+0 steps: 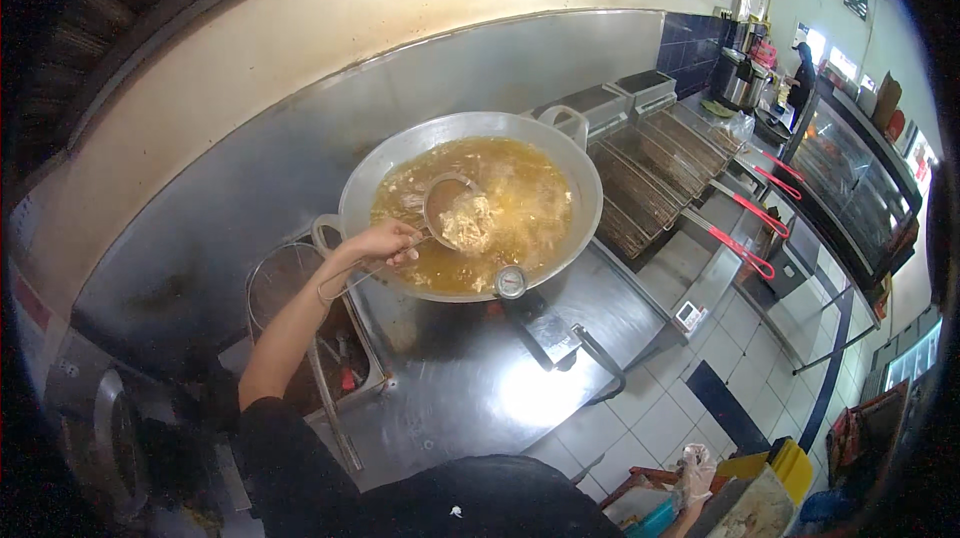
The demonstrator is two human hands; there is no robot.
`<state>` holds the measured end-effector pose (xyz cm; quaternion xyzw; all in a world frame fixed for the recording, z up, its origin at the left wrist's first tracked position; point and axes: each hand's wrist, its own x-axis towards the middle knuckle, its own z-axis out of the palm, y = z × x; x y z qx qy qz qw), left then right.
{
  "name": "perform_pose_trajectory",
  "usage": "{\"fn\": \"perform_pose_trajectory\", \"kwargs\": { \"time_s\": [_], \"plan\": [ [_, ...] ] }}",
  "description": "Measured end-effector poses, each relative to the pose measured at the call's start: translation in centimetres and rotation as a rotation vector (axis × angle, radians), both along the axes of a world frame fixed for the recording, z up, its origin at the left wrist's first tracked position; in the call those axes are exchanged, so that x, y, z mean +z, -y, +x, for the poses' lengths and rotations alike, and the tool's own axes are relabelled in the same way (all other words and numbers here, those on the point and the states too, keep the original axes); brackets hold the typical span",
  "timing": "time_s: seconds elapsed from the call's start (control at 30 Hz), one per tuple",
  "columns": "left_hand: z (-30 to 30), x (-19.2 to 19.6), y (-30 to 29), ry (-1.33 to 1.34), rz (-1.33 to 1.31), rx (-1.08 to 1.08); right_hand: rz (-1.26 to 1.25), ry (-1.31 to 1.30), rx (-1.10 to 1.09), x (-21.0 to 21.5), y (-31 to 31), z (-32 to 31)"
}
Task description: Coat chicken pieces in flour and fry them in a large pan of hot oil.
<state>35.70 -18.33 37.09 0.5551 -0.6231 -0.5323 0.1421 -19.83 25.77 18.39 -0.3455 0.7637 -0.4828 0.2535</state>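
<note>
My left hand (385, 241) grips the thin handle of a round wire skimmer (458, 210) over a large metal wok (575, 170) of golden oil. The skimmer's bowl carries a pale clump of fried food (468, 224) just above the oil. More pale pieces float near the wok's left side. A round dial thermometer (510, 282) is clipped to the wok's near rim. My right hand is not in view.
Steel counter (470, 378) in front of the wok. To the right stand fryer baskets (650, 173) with red handles (748, 251). A second wire strainer (280, 278) rests to the left. A person (802, 78) stands far back by a glass display case (860, 188).
</note>
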Motion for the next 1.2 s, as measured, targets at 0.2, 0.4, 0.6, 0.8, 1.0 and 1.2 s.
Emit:
{"fn": "perform_pose_trajectory", "kwargs": {
  "time_s": [0.2, 0.4, 0.6, 0.8, 1.0, 1.2],
  "plan": [
    [-1.8, 1.6, -0.9, 0.165, -0.123, -0.038, 0.046, 0.059, -0.040, 1.6, 0.7, 1.1],
    [0.1, 1.2, -1.6, 0.168, -0.103, -0.032, -0.081, 0.118, -0.046, 6.1, 3.4, 2.0],
    [-0.2, 2.7, -3.9, 0.151, -0.137, -0.041, -0.166, -0.306, 0.141, 14.5, 9.2, 2.8],
    [-0.8, 3.5, -6.6, 0.187, -0.213, -0.100, -0.230, -0.191, 0.185, 16.7, 13.1, 6.6],
    [-1.5, 6.2, -7.6, 0.260, -0.229, -0.089, -0.241, -0.028, 0.311, 14.0, 13.9, 6.5],
    [-1.1, 6.2, -6.9, 0.272, -0.220, -0.129, -0.215, 0.000, 0.303, 14.4, 12.7, 7.0]
  ]
}}
